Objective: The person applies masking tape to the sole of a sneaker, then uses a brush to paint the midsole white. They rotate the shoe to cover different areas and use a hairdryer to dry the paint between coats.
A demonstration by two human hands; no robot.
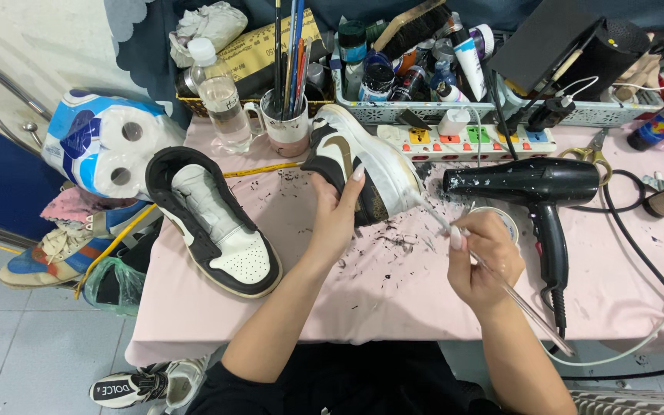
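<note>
blue-white toilet-roll pack [101, 142] — table's left edge | yellow box [259, 50] — back

1 head view, looking steeply down, close over pink table [393, 300], facing cluttered back edge.

Bright, even overhead light; sharp focus, wide-angle bending at edges.

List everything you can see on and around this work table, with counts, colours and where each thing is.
sneaker: one, white and black, held up at centre
second sneaker: one, white and black, lying at left
brush: one, clear handle, tip at the held sneaker's sole
hair dryer: one, black, at right
power strip: one, white, behind
water bottle: one, clear, back left
tablecloth: one, pink
left hand: grips sneaker
right hand: holds brush
</note>
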